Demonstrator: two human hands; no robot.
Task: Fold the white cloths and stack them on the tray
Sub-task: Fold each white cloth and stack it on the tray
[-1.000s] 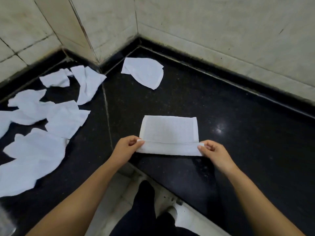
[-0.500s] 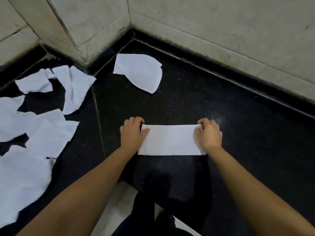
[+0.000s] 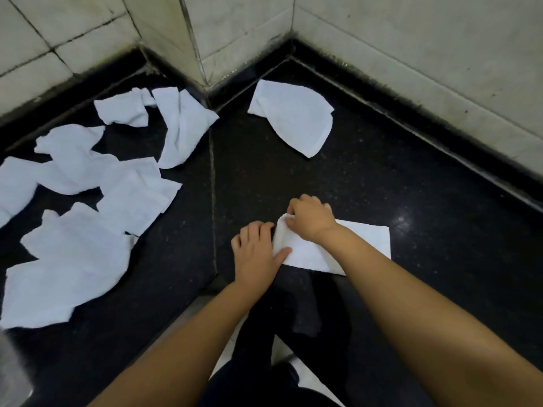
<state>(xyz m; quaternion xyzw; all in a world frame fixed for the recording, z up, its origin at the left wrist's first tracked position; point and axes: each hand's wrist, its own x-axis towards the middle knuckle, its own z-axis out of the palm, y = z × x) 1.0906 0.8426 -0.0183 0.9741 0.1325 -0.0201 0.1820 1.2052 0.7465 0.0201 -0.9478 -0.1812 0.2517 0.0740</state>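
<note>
The folded cloth (image 3: 346,248) is laid on the black counter (image 3: 426,201), its long axis running left to right. Its left end is pinched in the curled fingers of the right hand (image 3: 311,218), which is crossed over it. The left hand (image 3: 255,254) is rested flat at that same end, thumb on the cloth. A fold rightward seems intended.
</note>
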